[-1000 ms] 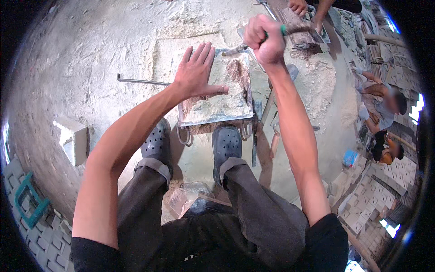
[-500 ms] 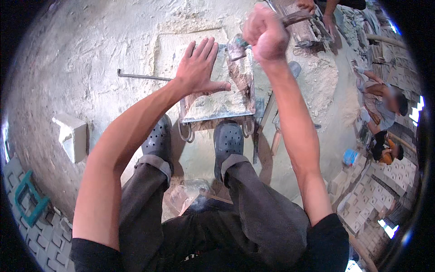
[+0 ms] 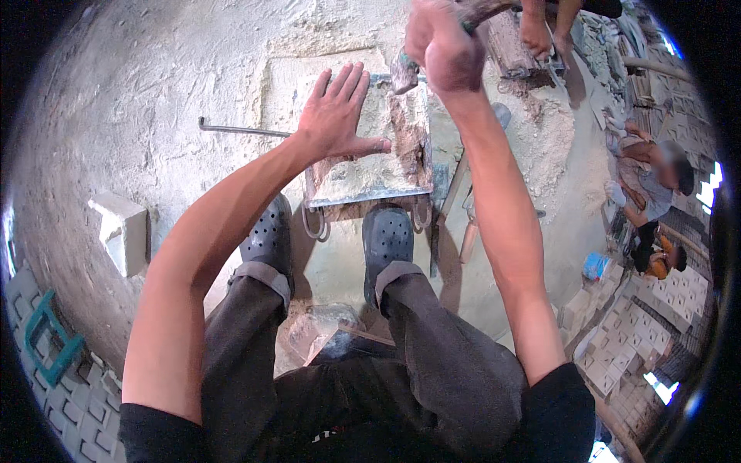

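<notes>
My left hand [image 3: 337,116] lies flat with fingers spread on a rectangular metal-rimmed mould [image 3: 370,197], which is filled with crumbly pale powder and has looped handles at its near side. Above the mould's far right corner, my right hand [image 3: 446,50] is closed round the handle of a hammer [image 3: 404,73]. Its dull head hangs left of the fist, apart from the mould, and the worn handle sticks out to the right. Motion blurs this hand a little. A bent metal rod [image 3: 243,129] reaches the mould's left side, partly behind my left wrist.
Right of the mould lie a wooden-handled tool [image 3: 468,241] and a flat bar [image 3: 438,220]. A pale block [image 3: 127,239] sits at left. Another person's hands [image 3: 534,35] work at a second mould [image 3: 515,50]. Further right are seated people [image 3: 652,181], a blue container [image 3: 595,266] and stacked tiles [image 3: 629,343].
My right hand has moved slightly up and left with the hammer, whose handle now tilts higher. My left hand stays in place. The other person's hands have come lower over their mould.
</notes>
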Available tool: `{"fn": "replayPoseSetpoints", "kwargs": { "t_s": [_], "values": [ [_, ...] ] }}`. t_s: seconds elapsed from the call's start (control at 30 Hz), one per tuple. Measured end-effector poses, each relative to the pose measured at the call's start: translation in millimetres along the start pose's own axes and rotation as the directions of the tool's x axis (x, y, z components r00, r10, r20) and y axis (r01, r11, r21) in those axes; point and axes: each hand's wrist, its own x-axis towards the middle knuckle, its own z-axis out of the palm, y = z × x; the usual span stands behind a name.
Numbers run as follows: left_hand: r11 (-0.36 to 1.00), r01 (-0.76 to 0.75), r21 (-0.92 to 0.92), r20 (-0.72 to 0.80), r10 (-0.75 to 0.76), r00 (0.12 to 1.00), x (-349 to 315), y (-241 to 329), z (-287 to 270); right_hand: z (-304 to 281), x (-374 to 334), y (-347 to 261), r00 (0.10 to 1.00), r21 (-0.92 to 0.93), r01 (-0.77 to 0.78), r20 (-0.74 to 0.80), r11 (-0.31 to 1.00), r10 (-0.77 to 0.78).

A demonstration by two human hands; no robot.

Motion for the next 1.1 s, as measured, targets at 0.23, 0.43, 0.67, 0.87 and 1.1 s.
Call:
{"fn": "replayPoseSetpoints", "kwargs": {
  "t_s": [0.23, 0.43, 0.67, 0.87, 1.1],
  "values": [
    [0.995, 0.089, 0.034, -0.007, -0.089, 0.996, -8, 24, 6, -1, -21, 74, 0.998, -0.311, 0.053, 0.035, 0.949, -0.044],
    [0.987, 0.154, -0.041, -0.039, -0.156, 0.987, -1, 53, 14, -35, -26, 38, 0.981, 0.124, -0.119, -0.136, 0.985, 0.135],
    [0.995, 0.068, -0.072, -0.028, -0.07, 0.997, 15, 63, 17, -64, -48, 21, 0.958, 0.148, -0.102, -0.252, 0.984, 0.137],
    [1.0, 0.013, -0.022, -0.049, -0.014, 0.999, 7, 55, 19, -49, -60, 4, 0.975, 0.079, 0.01, -0.222, 0.997, 0.007],
    [0.998, -0.053, -0.044, -0.001, 0.053, 0.999, 6, 68, 17, -43, -68, 46, 0.947, -0.035, -0.086, -0.314, 0.996, 0.071]
  ]
}}
